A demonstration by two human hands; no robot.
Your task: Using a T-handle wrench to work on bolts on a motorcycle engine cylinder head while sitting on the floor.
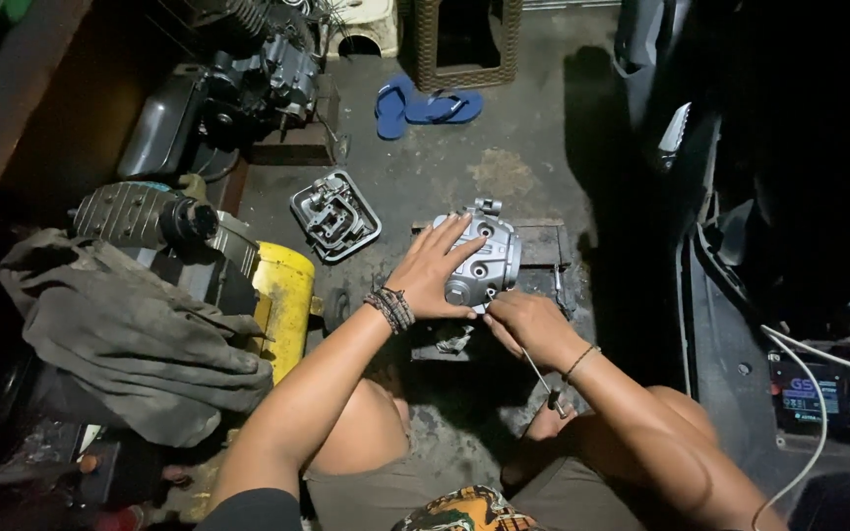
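your left hand point(432, 274) lies spread on the grey engine cylinder head point(482, 258); your right hand point(528, 324) is clamped on a thin metal tool point(543, 382).

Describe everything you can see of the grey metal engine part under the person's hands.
The grey engine part looks like cast metal, dull silver, with round bosses and holes on its face and a lug on top. It rests on a dark block on the floor. The left hand lies spread over its left side; the right hand touches its lower edge, gripping a thin metal tool.
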